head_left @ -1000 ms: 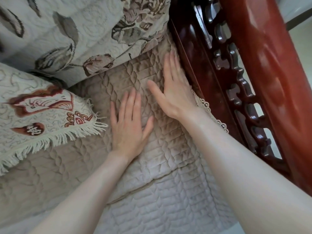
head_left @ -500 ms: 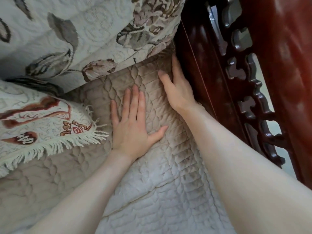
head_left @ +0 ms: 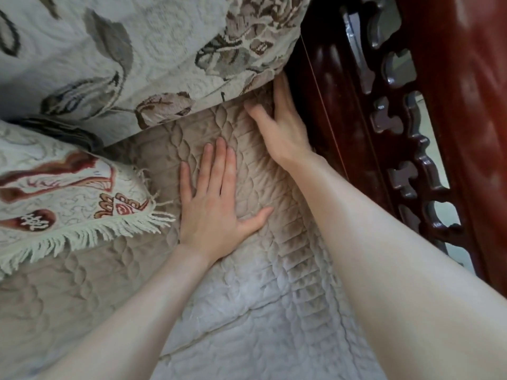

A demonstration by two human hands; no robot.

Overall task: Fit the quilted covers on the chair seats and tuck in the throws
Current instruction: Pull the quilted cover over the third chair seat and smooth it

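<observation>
Dark red carved wood [head_left: 397, 133] borders the right side of the seat we lean over. Across the seat lies the quilted cover [head_left: 247, 311], beige and plush, stitched in braided rows and ribbed bands, paler toward its near edge. Our left hand [head_left: 211, 209] presses flat on it, fingers straight, thumb spread. Our right hand [head_left: 282, 127], fingers straight too, lies on the cover's far right edge against the wood, fingertips at the floral throw [head_left: 137, 64]. A fringed cushion [head_left: 55, 201] rests at left.

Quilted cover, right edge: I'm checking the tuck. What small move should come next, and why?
Probably press the right hand down into the gap beside the wooden armrest, tucking in the quilted cover: its fingers lie along that gap, while the left hand lies flat, pinning the cover.
</observation>
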